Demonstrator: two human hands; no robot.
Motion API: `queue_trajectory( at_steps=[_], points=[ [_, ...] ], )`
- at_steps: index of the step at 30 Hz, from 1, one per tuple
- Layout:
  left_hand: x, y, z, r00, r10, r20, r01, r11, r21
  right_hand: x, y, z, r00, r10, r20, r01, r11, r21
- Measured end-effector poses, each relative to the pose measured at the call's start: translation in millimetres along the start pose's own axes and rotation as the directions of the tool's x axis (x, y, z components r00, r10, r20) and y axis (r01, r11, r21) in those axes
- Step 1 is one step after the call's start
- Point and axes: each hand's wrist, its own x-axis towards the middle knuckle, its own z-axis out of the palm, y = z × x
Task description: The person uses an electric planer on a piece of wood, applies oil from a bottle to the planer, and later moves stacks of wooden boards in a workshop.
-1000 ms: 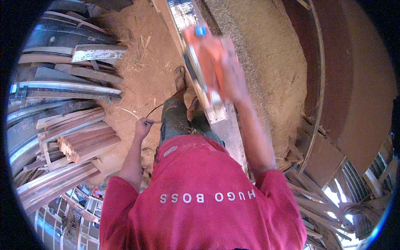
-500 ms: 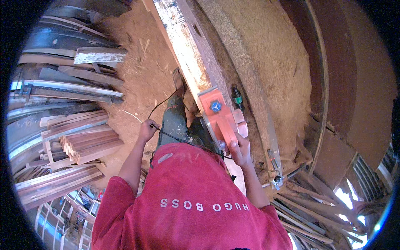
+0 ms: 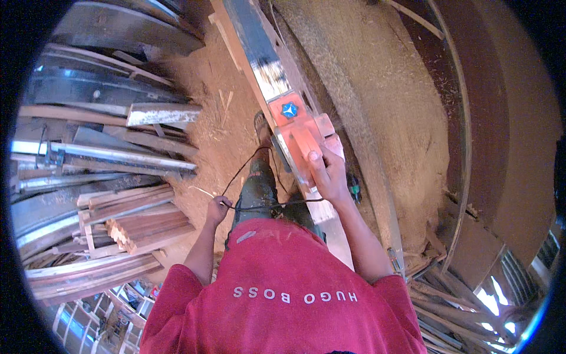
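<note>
An orange electric planer [image 3: 303,138] with a blue front knob rests on a long wooden board [image 3: 268,74]. My right hand [image 3: 331,177] is closed around the planer's rear handle. The board is dark at its far part, with a patchy pale stretch just ahead of the planer and a light surface behind it. My left hand [image 3: 219,209] is closed on a black power cord [image 3: 277,205], holding it off to the left. From there the cord crosses in front of my body to the planer's rear end.
Stacked timber pieces [image 3: 150,227] and long boards [image 3: 118,156] lie on the left. Sawdust and shavings cover the floor [image 3: 203,106]. A long beam [image 3: 354,112] runs right of the workpiece, and a dark green bottle [image 3: 354,187] stands partly hidden by my right forearm.
The planer and my right hand have moved forward along the board, away from my body. The cord now stretches more openly across between my hands. My left hand still grips it.
</note>
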Motion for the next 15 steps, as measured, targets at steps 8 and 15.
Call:
queue_trajectory(
  at_steps=[8, 15],
  points=[
    [98.7, -2.2, -52.5, 0.992, -0.124, -0.018, 0.115, 0.959, -0.259, 180.0, -64.1, 56.4, 0.989, -0.150, -0.011, 0.148, 0.982, -0.115],
    [139.1, 17.0, -78.5, 0.984, -0.180, -0.007, 0.176, 0.970, -0.166, 328.2, -122.6, 107.8, 0.984, -0.162, -0.071, 0.141, 0.961, -0.239]
  ],
)
